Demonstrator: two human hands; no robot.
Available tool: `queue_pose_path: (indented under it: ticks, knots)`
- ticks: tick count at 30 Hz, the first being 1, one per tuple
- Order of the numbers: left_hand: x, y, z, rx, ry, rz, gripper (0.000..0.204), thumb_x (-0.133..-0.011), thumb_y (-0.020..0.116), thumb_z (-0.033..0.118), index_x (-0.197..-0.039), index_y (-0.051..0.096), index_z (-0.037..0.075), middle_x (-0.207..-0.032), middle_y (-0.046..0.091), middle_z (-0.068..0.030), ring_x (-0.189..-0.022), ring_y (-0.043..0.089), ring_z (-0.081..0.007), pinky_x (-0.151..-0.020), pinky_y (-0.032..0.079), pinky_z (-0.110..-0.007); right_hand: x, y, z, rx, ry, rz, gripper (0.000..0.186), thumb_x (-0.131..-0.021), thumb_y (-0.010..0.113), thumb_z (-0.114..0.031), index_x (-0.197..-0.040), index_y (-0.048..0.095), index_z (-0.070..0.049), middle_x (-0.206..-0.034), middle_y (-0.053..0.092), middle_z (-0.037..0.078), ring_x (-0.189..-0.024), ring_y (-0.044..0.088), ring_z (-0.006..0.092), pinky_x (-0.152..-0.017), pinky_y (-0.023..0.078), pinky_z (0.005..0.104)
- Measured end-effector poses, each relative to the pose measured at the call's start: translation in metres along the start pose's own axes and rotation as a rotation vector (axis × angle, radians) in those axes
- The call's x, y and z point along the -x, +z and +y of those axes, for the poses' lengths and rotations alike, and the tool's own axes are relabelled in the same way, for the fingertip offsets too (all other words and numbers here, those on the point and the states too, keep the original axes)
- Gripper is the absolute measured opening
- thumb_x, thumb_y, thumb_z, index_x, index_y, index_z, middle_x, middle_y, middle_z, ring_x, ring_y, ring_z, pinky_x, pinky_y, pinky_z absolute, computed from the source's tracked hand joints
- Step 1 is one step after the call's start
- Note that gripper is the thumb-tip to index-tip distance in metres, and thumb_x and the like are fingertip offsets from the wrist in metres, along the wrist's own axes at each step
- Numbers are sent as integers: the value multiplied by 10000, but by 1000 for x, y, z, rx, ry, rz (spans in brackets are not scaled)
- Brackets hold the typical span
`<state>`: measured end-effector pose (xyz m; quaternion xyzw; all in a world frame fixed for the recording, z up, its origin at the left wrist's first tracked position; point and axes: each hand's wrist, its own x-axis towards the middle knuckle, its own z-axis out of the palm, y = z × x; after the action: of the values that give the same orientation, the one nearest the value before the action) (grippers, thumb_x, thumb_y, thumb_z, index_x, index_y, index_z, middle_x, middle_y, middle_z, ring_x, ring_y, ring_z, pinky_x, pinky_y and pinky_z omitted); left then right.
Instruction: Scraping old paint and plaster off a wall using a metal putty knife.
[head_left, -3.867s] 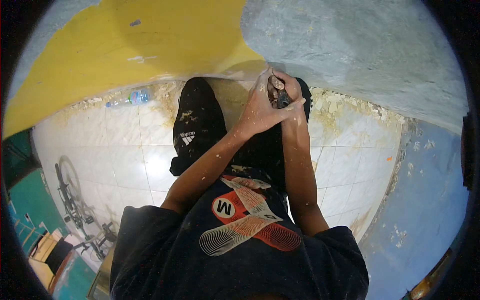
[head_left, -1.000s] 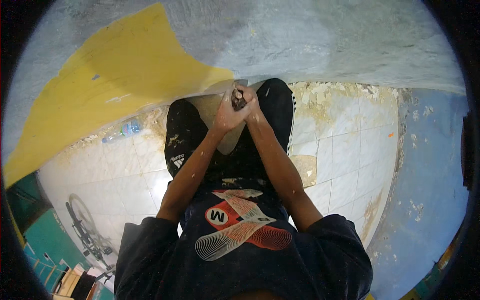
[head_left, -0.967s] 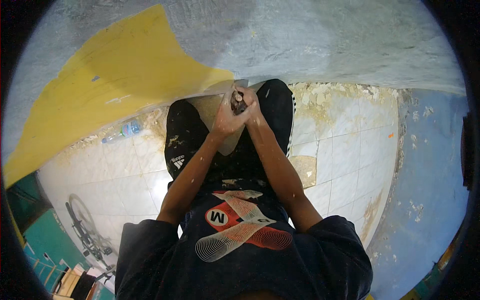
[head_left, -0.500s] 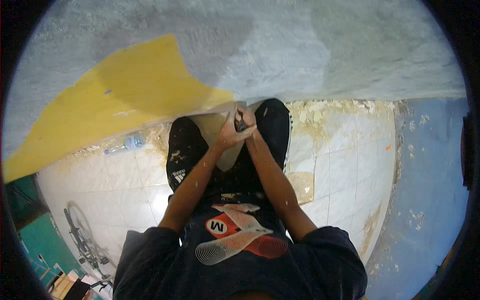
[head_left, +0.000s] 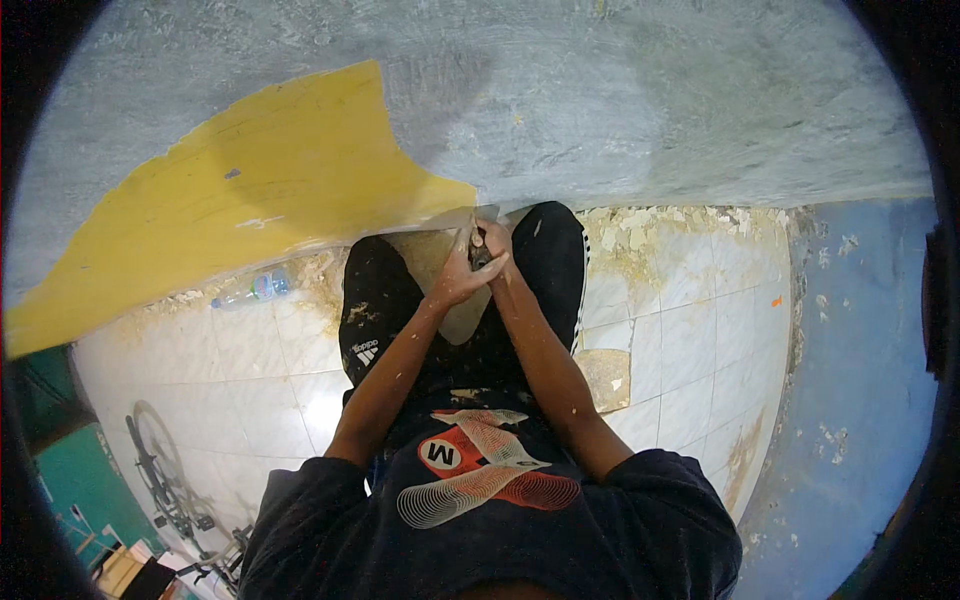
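Note:
My left hand (head_left: 460, 272) and my right hand (head_left: 497, 243) are closed together around a small dark, plaster-smeared tool (head_left: 480, 254), held between my knees. Its working end is at the lower edge of the wall, mostly hidden by my fingers, and cannot be made out clearly. The wall (head_left: 600, 110) is grey with a large yellow painted patch (head_left: 300, 150) to the left, whose edge reaches down close to my hands. My fingers carry pale dust, and my dark trousers (head_left: 375, 300) have flecks on them.
White floor tiles (head_left: 680, 350) have crumbly flakes along the wall foot and a loose beige piece (head_left: 605, 380) at right. A plastic bottle (head_left: 250, 290) lies left. A bicycle (head_left: 175, 490) stands lower left. A flaking blue wall (head_left: 850, 370) borders the right.
Since 3.9 seconds ago my hands have shifted left relative to my body, still gripping the tool, and more grey wall is in view. In the last second, wall and hands appear lower in the picture.

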<state>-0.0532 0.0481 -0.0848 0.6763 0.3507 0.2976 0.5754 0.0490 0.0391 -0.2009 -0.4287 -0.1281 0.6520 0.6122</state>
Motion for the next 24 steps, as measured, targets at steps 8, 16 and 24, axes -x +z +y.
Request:
queue_pose_path:
  ticks: [8,16,24]
  knots:
    - [-7,4,-22,7,-83,-43,545,-739,669,308,-1127,453,-9,-1010,496,-136,-943,488,-219,-804,398,-352,-2,-9,0,809,-194,110,294,-849,512,-286,-714,527,-26,-638,494,27,-545,404,106,-505,347,251]
    - [6,2,0,48,-99,-49,672,-692,712,260,-1191,379,-44,-978,502,-131,-871,503,-183,-754,419,-314,32,26,-30,-143,45,126,310,-893,397,-190,-621,500,-83,-584,504,54,-413,388,156,-420,364,279]
    - [8,2,35,58,32,21,754,-737,679,260,-1273,274,-84,-1204,422,-225,-1096,446,-261,-907,371,-354,61,56,-76,433,-67,82,286,-880,442,-218,-1001,531,25,-740,520,40,-630,506,143,-553,429,269]
